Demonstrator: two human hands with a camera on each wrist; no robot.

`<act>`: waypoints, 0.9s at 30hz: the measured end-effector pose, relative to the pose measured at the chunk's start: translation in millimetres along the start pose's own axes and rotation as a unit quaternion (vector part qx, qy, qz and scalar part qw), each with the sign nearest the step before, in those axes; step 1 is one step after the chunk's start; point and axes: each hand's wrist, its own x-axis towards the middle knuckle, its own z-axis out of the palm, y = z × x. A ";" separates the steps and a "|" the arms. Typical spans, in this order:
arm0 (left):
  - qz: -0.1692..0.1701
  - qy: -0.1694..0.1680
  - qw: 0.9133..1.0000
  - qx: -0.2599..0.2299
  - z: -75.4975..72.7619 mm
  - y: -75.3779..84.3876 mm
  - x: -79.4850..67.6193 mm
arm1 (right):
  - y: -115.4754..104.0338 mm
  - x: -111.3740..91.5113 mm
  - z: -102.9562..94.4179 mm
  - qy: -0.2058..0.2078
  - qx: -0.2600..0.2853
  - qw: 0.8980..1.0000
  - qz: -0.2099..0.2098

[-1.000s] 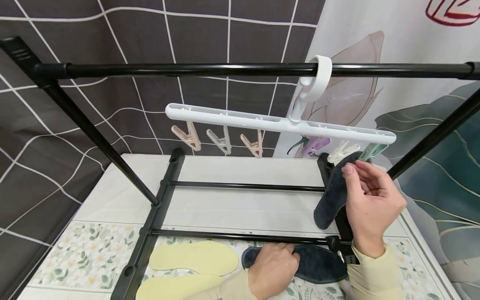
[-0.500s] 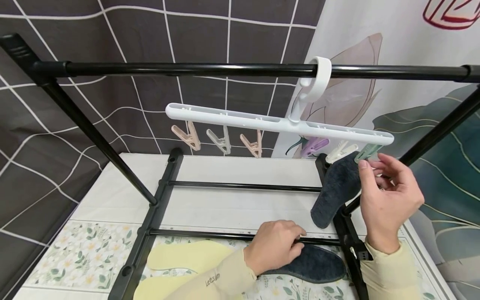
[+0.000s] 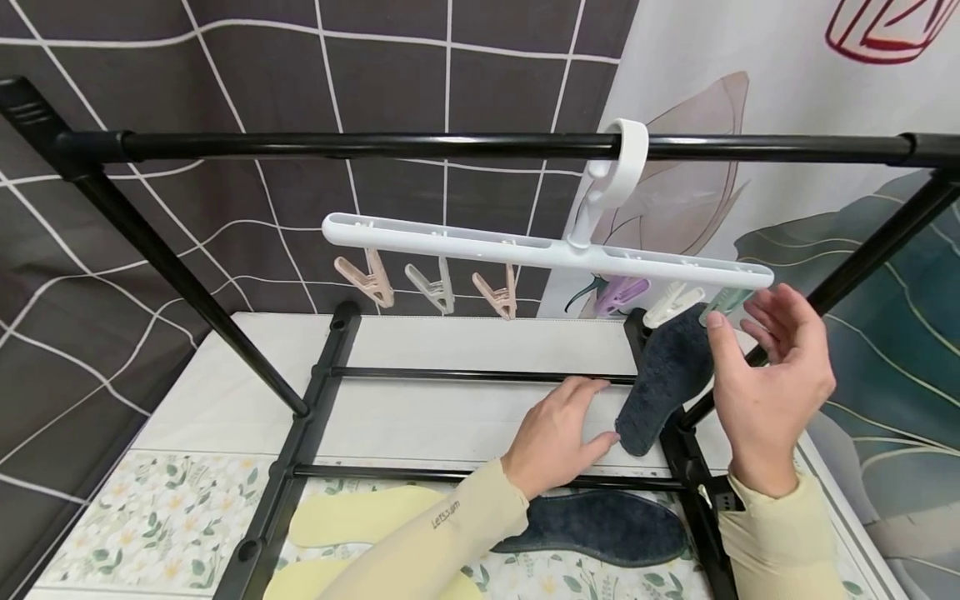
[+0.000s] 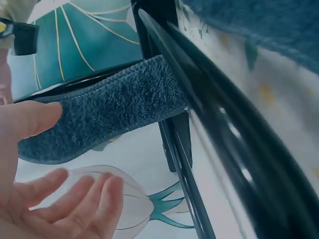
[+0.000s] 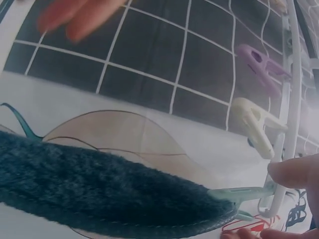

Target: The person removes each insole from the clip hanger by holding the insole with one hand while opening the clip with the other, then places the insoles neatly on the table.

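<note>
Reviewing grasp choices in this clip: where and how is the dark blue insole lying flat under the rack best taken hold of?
Probably by its rounded end, which lies clear of the left sleeve. The dark blue insole lies flat on the floral mat, thin, in front of the rack's low bar. Come from the front, slip fingertips under the edge and pinch it between thumb and fingers.

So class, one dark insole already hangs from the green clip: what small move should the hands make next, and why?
Probably lower the left hand to the second dark insole on the mat and pick it up. The hung insole looks held by the green clip, both hands are open, and the cream clip beside it is free.
</note>
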 end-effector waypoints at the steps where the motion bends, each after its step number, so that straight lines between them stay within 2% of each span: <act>1: -0.008 0.000 1.000 -0.001 0.9 0.2 2.7 | -1.3 0.6 0.9 -0.007 0.002 1.000 0.012; 5: -0.035 -0.007 0.999 -0.016 5.2 -0.8 12.2 | -5.0 4.0 4.4 -0.044 -0.002 0.998 0.045; 10: -0.061 -0.016 0.997 -0.033 11.0 -6.1 20.4 | -2.9 8.6 9.6 -0.072 -0.001 0.996 0.052; 19: -0.087 -0.056 0.992 -0.067 22.0 -9.4 32.5 | 4.0 13.1 12.1 -0.072 0.003 0.996 0.055; 27: -0.122 -0.072 0.982 -0.128 32.3 -6.2 40.1 | 4.5 13.4 13.6 -0.077 -0.011 0.996 0.047</act>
